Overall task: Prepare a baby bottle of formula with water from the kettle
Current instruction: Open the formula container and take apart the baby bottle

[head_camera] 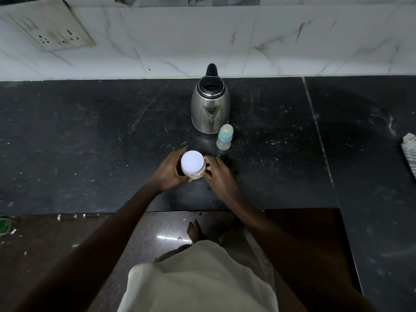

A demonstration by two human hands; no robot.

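Holding the jar point(193, 165) is what I am doing at this moment, and I am taking the jar as my landmark. Far to its left and back, on the wall, a socket plate point(54, 28) is sitting; between that and the jar the counter point(90, 136) is lying dark and bare. Just left of the jar, my left hand point(170, 170) is wrapping round its side, fingers curled and grasping the body, thumb towards me. The jar is standing upright on the counter, its long axis straight up, its white lid point(192, 162) facing me and seemingly shut. Just right of the jar, my right hand point(219, 173) is resting with its fingertips touching the jar's side near the lid; those fingers are bent but loose, and I am not sure they are gripping rather than only touching.

Behind the jar and a little right, the kettle point(210, 104) is standing against the wall side of the counter, spout towards me, handle away. The bottle point(224, 137) is standing upright just in front of the kettle's right flank, near it, perhaps touching; its teat appears to be on. It is lying beyond my right fingers, so my right hand is the nearer one to it.

I am judging that the lid comes off first: left hand steadying, right hand turning. Room is open on both sides; the counter's front edge is running close below my wrists. Far right, a cloth point(409, 154) is lying well apart.
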